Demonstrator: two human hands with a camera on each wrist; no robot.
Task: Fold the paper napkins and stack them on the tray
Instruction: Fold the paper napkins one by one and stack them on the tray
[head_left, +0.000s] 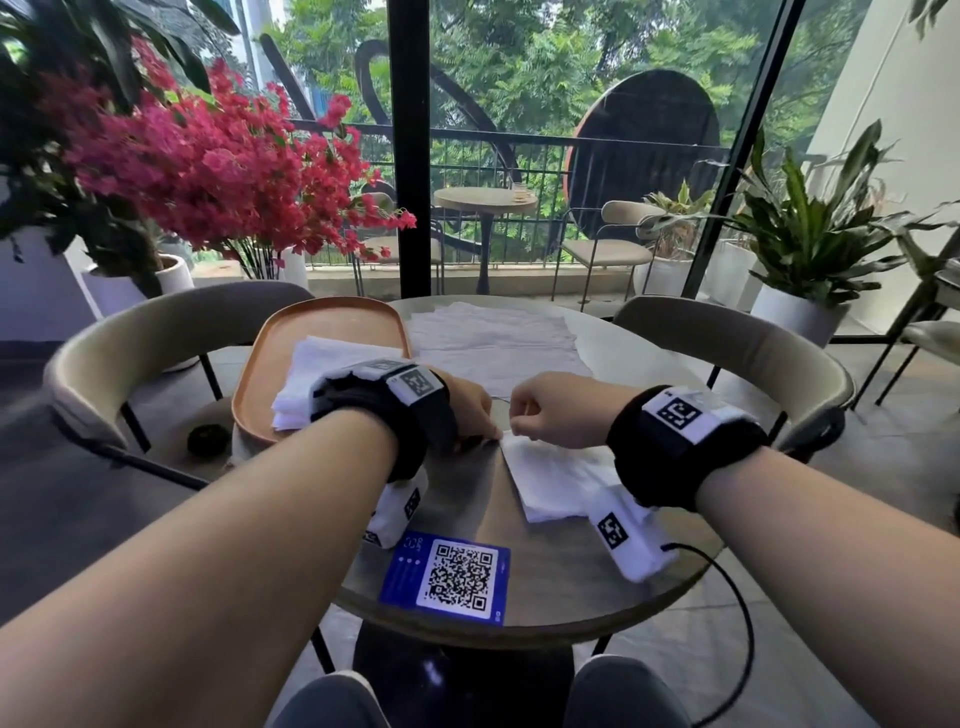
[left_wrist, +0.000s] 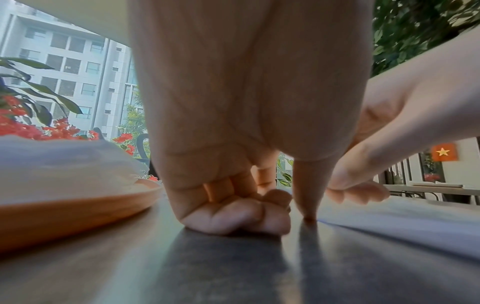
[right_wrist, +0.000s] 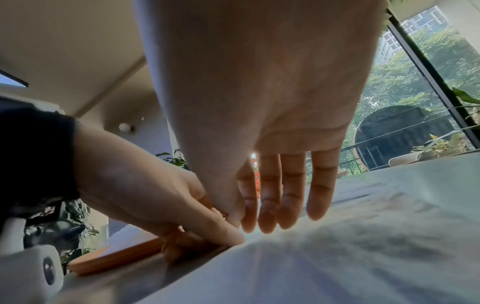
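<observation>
Orange and shallow, the tray (head_left: 270, 358) is sitting at the left of the round bench (head_left: 561, 571) with a stack of folded napkins (head_left: 306, 384) already lying on it. Just right of the tray, the left hand (head_left: 465, 410) is resting knuckles-down on the bench, its fingers curled under and one straight finger pressing its tip at the near-left corner of the napkin in work (head_left: 550, 483). Meeting it there, the right hand (head_left: 550, 410) is bending its thumb and fingertips (right_wrist: 267, 218) down onto that same corner; whether they are actually pinching the paper, I cannot tell. This napkin is lying flat, spreading right and toward the person under the right wrist. At the far side, a pile of unfolded napkins (head_left: 493, 338) is waiting.

By my reading, a fold is in hand: edges are being matched at the corner. Next, the crease probably wants pressing flat along its length without the thin paper sliding or tearing, then a lift leftward onto the stack, squared with the ones beneath.
</observation>
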